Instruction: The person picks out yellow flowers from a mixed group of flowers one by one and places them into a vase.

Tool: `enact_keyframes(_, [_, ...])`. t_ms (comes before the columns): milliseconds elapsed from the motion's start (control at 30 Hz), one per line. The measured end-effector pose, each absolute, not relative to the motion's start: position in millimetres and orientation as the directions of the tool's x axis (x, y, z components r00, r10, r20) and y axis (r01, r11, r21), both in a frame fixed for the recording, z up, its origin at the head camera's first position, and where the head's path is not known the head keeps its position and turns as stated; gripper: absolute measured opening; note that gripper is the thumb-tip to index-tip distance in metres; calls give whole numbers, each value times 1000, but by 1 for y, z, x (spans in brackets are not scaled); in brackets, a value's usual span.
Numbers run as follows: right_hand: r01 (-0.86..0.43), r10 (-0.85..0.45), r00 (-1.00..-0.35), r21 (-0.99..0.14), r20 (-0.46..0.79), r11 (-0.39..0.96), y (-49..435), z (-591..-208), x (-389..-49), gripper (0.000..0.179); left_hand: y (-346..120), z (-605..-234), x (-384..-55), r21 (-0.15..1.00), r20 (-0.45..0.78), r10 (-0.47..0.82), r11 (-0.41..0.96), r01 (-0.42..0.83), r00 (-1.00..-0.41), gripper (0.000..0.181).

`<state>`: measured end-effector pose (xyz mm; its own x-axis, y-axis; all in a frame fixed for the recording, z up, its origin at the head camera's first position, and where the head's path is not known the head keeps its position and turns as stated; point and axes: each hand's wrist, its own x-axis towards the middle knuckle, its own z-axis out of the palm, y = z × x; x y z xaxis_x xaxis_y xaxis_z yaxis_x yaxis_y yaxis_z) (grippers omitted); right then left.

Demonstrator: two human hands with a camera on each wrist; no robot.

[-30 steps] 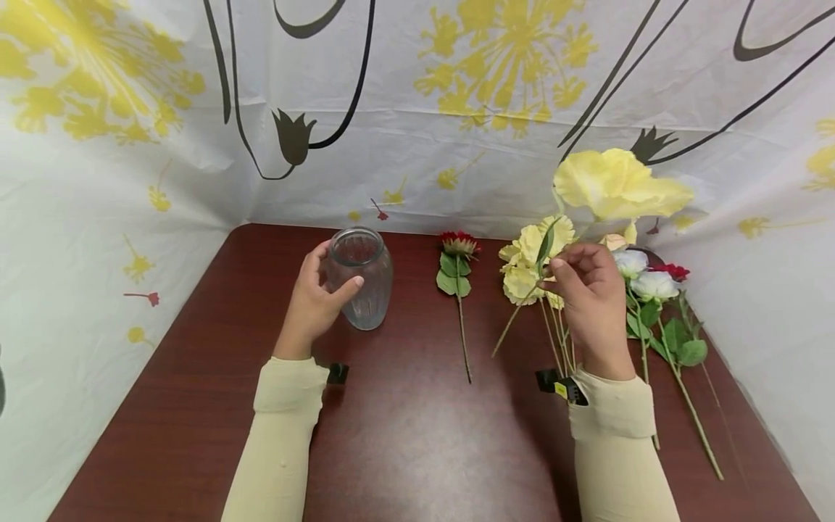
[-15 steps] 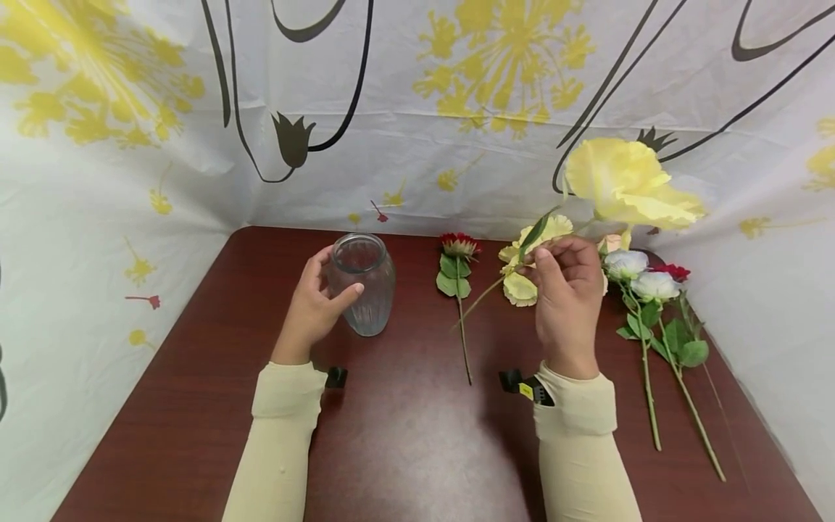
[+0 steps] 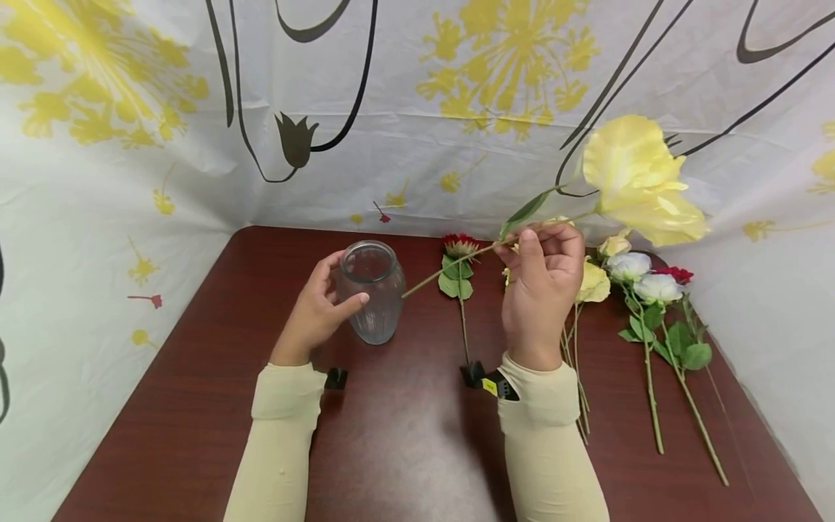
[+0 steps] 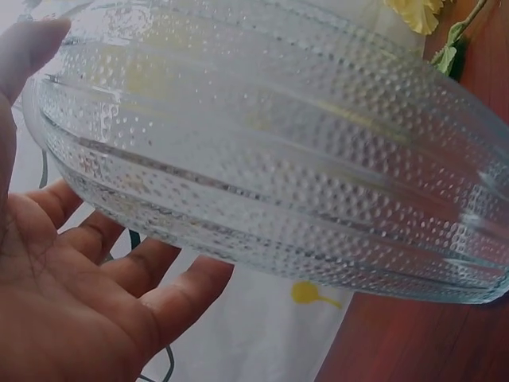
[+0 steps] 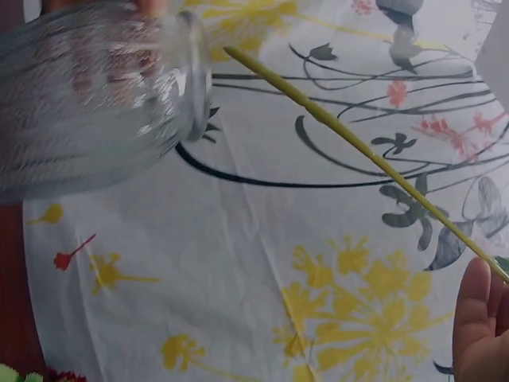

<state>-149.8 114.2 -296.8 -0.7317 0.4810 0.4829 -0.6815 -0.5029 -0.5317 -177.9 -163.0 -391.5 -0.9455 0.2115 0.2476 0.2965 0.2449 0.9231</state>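
My left hand point(image 3: 316, 312) grips a clear ribbed glass vase point(image 3: 377, 312), thumb on the near side and fingers round its left. In the left wrist view the dimpled vase point(image 4: 278, 143) fills most of the frame, with fingertips against it. To the right, my right hand point(image 3: 538, 290) pinches the stem of a yellow flower point(image 3: 636, 181) above the table. Its bloom points up and right, and the bare stem point(image 3: 450, 272) slants down toward the vase. In the right wrist view, the tip of the stem point(image 5: 350, 139) lies just outside the mouth of the vase point(image 5: 87, 103).
A red flower point(image 3: 459, 250) lies on the dark wooden table point(image 3: 196, 406) between the hands. More yellow flowers point(image 3: 593, 281) lie partly behind my right hand. Farther right are white roses point(image 3: 657, 288), a peach bloom point(image 3: 615, 244) and another red bloom point(image 3: 678, 275). A patterned white sheet point(image 3: 365, 181) surrounds the table.
My right hand has moved left with the yellow flower, which now leans closer to level, its stem end near the vase. The vase has shifted slightly right and nearer in my left hand.
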Motion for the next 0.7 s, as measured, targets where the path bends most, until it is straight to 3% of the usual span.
enact_keyframes(167, [-732,523,-681,-501,513,-462,109,-289,-149,16,-162,-388,-177,921,239,247,249,299,-939,78])
enact_keyframes(400, [-749,543,-661,-500,518,-435,109,-287,-150,15,-152,-362,-159,919,240,313,232,319,-919,73])
enact_keyframes(533, [-730,517,-681,-535,519,-425,105,-294,-156,12,-149,-355,-154,915,253,332,223,336,-909,70])
enact_keyframes(700, [-649,450,-754,-648,478,-399,93,-313,-165,14,-150,-368,-161,917,255,329,216,336,-909,73])
